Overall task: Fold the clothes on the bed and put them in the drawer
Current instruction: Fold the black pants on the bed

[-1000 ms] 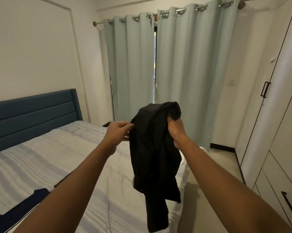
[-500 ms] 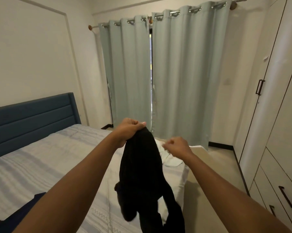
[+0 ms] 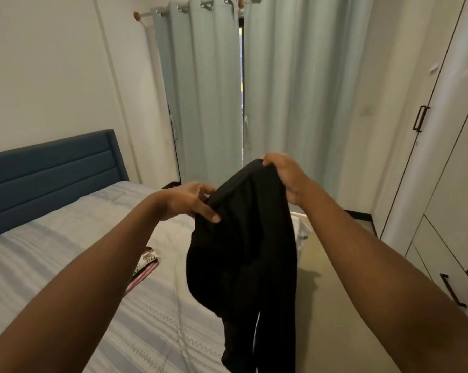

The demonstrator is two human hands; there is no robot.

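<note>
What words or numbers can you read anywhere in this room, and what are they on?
None: no words, numbers or labels can be read here.
The black garment, held by the left hand and right hand, is plain.
The patterned cloth on the bed shows small printed shapes, too blurred to make out, with no letters visible.
The curtains and wardrobe carry no writing.

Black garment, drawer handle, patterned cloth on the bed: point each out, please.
black garment (image 3: pixel 241 251), head view, middle of the hanging fabric.
drawer handle (image 3: pixel 451 290), head view, middle of the black bar.
patterned cloth (image 3: pixel 147 259), head view, its printed upper part.
</note>
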